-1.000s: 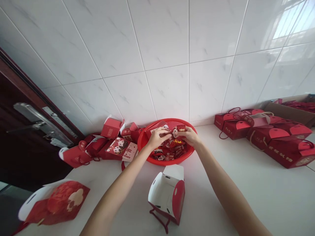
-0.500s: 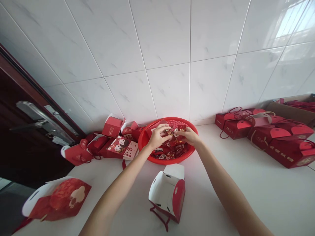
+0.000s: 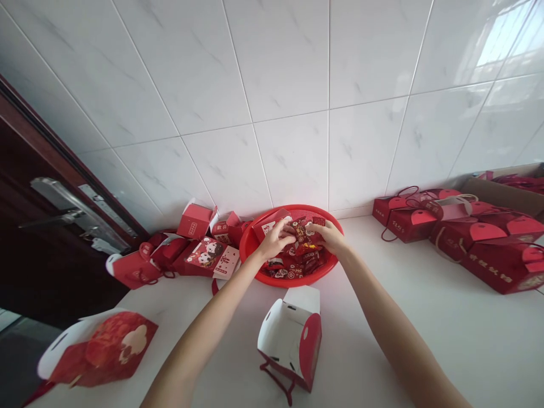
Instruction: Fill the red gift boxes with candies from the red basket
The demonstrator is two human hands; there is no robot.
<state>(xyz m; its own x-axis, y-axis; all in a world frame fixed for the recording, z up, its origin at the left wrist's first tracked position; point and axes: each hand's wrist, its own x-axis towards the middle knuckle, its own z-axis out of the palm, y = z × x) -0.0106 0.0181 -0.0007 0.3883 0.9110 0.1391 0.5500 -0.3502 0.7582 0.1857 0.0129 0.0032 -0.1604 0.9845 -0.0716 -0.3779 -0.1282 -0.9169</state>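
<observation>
Head view: one white counter [image 3: 352, 351]; nearest, two boxes, one white-lined [image 3: 283, 334], one patterned [image 3: 104, 348]. Beyond, one red basket [image 3: 245, 252] of wrapped packets (too jumbled to count). Inside: one left hand [image 3: 275, 240], partly curled, pinching one gold-marked packet [image 3: 301, 231]; one right hand [image 3: 332, 236], fingers bent, hold unclear. Farthest, one tiled wall [image 3: 293, 153].

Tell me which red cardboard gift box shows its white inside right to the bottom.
The open box standing alone just in front of the red plastic basket; every other box is shut or angled so its bottom is hidden.
</observation>
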